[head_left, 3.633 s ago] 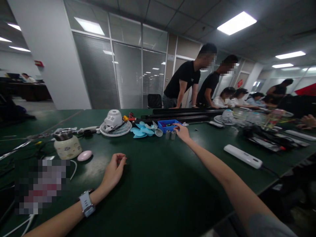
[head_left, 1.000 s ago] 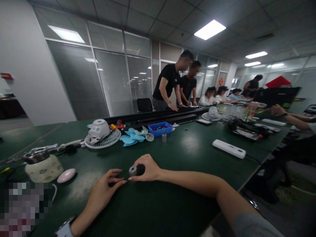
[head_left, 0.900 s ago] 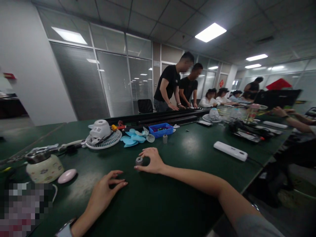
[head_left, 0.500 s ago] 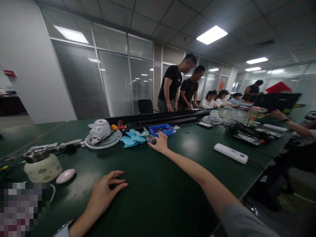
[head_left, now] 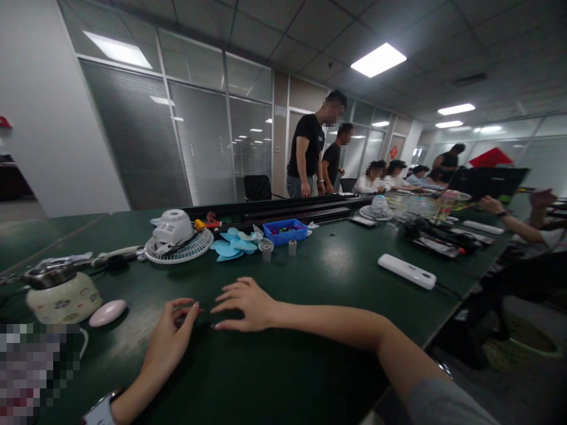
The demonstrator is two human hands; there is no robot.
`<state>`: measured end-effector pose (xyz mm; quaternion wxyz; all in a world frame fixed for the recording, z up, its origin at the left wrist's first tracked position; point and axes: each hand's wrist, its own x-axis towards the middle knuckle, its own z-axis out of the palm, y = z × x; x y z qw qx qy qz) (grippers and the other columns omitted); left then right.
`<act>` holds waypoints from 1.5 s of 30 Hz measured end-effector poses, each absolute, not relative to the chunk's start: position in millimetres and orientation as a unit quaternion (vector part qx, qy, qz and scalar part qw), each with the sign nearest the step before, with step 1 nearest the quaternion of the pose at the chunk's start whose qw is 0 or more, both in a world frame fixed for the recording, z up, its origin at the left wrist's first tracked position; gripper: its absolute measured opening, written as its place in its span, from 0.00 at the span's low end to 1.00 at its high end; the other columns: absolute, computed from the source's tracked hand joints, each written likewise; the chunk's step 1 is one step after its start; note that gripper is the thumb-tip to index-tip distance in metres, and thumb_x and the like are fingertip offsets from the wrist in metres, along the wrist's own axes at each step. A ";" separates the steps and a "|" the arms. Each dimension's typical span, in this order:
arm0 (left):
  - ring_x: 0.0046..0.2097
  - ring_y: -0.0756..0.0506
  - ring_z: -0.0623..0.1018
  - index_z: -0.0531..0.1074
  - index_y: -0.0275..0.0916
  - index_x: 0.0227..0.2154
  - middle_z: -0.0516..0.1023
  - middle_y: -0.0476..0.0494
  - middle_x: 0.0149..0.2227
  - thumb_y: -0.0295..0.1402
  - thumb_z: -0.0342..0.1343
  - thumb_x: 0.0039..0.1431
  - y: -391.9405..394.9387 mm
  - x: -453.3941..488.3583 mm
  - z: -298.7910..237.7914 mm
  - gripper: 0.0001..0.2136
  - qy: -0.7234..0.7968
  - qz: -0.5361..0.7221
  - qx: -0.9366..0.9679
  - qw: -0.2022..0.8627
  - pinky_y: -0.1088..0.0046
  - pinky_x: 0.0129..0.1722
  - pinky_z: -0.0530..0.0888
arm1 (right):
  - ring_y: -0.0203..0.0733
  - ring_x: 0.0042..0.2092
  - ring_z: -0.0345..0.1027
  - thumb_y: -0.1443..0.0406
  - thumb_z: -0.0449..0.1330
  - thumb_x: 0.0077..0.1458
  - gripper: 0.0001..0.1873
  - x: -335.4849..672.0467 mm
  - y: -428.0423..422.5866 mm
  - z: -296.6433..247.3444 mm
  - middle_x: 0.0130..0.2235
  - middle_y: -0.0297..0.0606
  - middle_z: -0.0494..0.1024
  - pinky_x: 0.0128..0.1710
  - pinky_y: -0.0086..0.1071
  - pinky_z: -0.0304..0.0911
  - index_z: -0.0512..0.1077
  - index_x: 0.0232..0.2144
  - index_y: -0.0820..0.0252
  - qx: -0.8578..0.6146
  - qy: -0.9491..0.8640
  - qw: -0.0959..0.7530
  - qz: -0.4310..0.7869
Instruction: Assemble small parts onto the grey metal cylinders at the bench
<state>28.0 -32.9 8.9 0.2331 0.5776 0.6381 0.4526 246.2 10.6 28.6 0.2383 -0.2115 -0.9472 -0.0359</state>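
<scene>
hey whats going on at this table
A person has both hands resting on a green table, close together. The left hand and the right hand lie palm down, and neither visibly holds anything. Farther out, two small grey cylinders stand in front of a blue tray, next to a loose blue fan blade and a white fan housing. Other people work farther along the table.

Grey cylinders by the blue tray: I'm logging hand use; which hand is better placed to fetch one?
Right, probably: right hand lies open, nearer the grey cylinders; left hand sits farther back.
</scene>
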 end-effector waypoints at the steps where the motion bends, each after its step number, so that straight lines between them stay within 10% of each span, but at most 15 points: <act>1: 0.34 0.38 0.80 0.64 0.40 0.41 0.81 0.41 0.34 0.56 0.51 0.47 -30.8 26.7 5.7 0.26 0.639 0.465 0.569 0.227 0.61 0.33 0.75 | 0.38 0.61 0.57 0.51 0.55 0.60 0.19 239.3 3.4 25.0 0.54 0.34 0.74 0.62 0.40 0.41 0.72 0.49 0.51 -0.178 -0.961 0.210 -0.029; 12: 0.28 0.42 0.75 0.61 0.42 0.39 0.75 0.49 0.26 0.57 0.56 0.42 -27.6 27.7 0.0 0.28 0.610 0.510 0.570 0.208 0.64 0.28 0.72 | 0.33 0.46 0.72 0.61 0.56 0.62 0.12 240.6 18.3 21.3 0.43 0.33 0.81 0.49 0.30 0.57 0.76 0.44 0.54 -0.181 -0.953 0.237 0.050; 19: 0.28 0.43 0.74 0.58 0.43 0.35 0.73 0.50 0.27 0.59 0.57 0.40 -25.5 26.0 -4.0 0.28 0.623 0.491 0.579 0.191 0.66 0.28 0.70 | 0.42 0.44 0.74 0.62 0.60 0.57 0.12 307.0 105.7 59.5 0.42 0.36 0.81 0.46 0.31 0.63 0.78 0.43 0.53 -0.503 -0.783 0.366 -0.009; 45: 0.35 0.37 0.77 0.61 0.42 0.33 0.75 0.46 0.29 0.62 0.57 0.35 -29.9 27.6 4.9 0.31 0.647 0.463 0.571 0.203 0.61 0.32 0.73 | 0.43 0.45 0.75 0.66 0.58 0.57 0.13 314.5 153.9 58.2 0.43 0.40 0.81 0.47 0.29 0.64 0.79 0.43 0.55 -0.545 -0.801 0.247 -0.039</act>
